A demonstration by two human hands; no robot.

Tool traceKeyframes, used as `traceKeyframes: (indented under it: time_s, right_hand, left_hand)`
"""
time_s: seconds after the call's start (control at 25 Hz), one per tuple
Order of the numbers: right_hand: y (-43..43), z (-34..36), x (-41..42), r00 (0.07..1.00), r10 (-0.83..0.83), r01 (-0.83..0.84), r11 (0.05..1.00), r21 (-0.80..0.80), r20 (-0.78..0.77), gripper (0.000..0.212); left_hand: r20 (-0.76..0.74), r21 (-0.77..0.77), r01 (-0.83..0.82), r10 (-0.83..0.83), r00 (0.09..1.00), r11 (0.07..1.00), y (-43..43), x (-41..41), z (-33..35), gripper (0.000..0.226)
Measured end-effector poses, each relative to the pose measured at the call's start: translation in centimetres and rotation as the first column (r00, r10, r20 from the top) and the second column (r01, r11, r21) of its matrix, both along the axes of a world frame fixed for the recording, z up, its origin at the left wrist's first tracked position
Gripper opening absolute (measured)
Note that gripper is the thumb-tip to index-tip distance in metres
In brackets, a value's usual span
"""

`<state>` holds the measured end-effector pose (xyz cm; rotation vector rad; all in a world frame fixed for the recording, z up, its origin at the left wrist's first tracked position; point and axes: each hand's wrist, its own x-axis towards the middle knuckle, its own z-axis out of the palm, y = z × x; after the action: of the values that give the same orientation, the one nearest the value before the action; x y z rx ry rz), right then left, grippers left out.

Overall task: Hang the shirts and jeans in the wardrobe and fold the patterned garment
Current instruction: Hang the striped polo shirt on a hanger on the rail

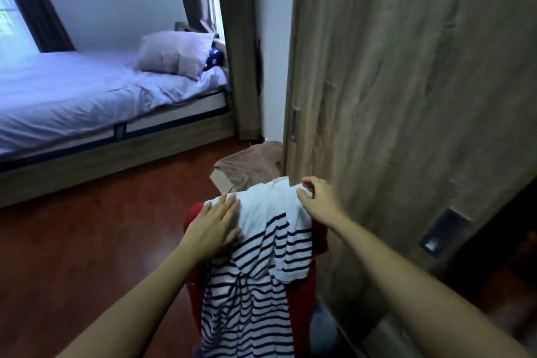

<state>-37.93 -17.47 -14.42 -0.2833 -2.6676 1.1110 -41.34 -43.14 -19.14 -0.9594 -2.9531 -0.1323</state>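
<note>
A white shirt with dark blue stripes (255, 270) hangs draped over a red garment (315, 276), low in the middle of the view. My left hand (215, 227) lies flat with straight fingers on the shirt's left shoulder. My right hand (318, 197) pinches the white cloth at the shirt's top right, fingers curled. What holds the clothes up is hidden beneath them.
The wooden wardrobe door (406, 96) fills the right side, with a dark recessed handle (444, 231) and a dark gap beyond it. A brown-covered box (247, 171) sits on the red-brown floor behind the clothes. The bed (87, 102) with a pillow stands at left.
</note>
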Motion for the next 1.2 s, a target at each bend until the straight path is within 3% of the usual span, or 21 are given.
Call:
traceKeyframes:
  time_s: [0.16,0.36,0.44,0.56,0.6,0.68,0.76,0.84,0.92,0.96,1.0,1.04,1.12,1.2]
  right_hand:
    - [0.0,-1.8,-4.7,0.993,-0.031,0.016,0.992,0.123,0.117,0.038]
    - [0.4,-4.0,-11.4,0.966,0.028,-0.097,0.96,0.263,0.257,0.043]
    - [0.1,-4.8,-13.0,0.951,0.004,-0.117,0.93,0.348,0.308,0.035]
    - [-0.8,-4.6,-13.1,0.971,-0.107,-0.004,0.886,0.463,0.214,0.018]
    - [-1.1,-4.0,-12.7,0.989,-0.101,0.055,0.925,0.376,0.104,0.016]
    - [-1.9,-2.1,-11.6,0.992,-0.076,0.071,0.996,-0.044,-0.103,0.017]
    - [-2.6,0.7,-9.8,0.958,-0.004,-0.097,0.936,-0.338,-0.287,0.019]
    - [-2.7,3.8,-7.4,0.902,0.142,-0.296,0.891,-0.344,-0.409,0.018]
    - [-2.8,7.0,-4.2,0.82,0.297,-0.442,0.871,-0.212,-0.49,0.022]
    - [-2.8,8.0,-2.6,0.772,0.362,-0.49,0.862,-0.127,-0.522,0.025]
    - [-2.8,9.2,-0.8,0.726,0.415,-0.526,0.849,-0.054,-0.549,0.027]
    - [-2.9,10.1,0.9,0.689,0.447,-0.547,0.837,-0.005,-0.571,0.028]
    - [-3.0,12.3,4.2,0.662,0.446,-0.572,0.82,-0.021,-0.603,0.025]
    - [-2.3,14.4,7.2,0.656,0.404,-0.557,0.829,-0.047,-0.637,0.022]
  left_hand:
    - [-0.035,-0.033,0.017,-0.019,0.999,0.999,-0.8,-1.3,-3.8,0.07]
    - [-0.193,0.064,0.03,-0.017,0.981,0.998,-0.7,-1.7,-5.5,0.065]
    - [-0.254,0.098,0.054,-0.027,0.967,0.994,-0.7,-2.1,-6.1,0.067]
    - [-0.339,0.083,0.076,-0.043,0.94,0.994,-0.8,-2.2,-7.1,0.069]
    - [-0.354,0.08,0.081,-0.048,0.934,0.993,-0.7,-2.1,-7.1,0.069]
    - [-0.37,0.106,0.08,-0.035,0.928,0.991,-0.4,-1.7,-6.4,0.067]
    - [-0.361,0.226,0.031,0.054,0.931,0.974,0.0,-1.0,-4.5,0.064]
    - [-0.323,0.498,-0.046,0.235,0.917,0.866,1.0,-1.1,-0.6,0.056]
    - [-0.149,0.768,-0.13,0.372,0.916,0.628,2.4,-2.1,4.7,0.039]
    - [-0.033,0.843,-0.147,0.322,0.946,0.518,2.9,-2.9,7.5,0.032]
    - [0.074,0.877,-0.147,0.173,0.982,0.458,3.5,-3.4,10.3,0.033]
    - [0.158,0.875,-0.12,-0.042,0.987,0.469,4.1,-3.4,13.0,0.043]
    - [0.27,0.762,0.041,-0.375,0.887,0.647,5.9,-2.0,16.9,0.065]
    - [0.374,0.606,0.194,-0.492,0.786,0.772,7.9,0.6,18.3,0.072]
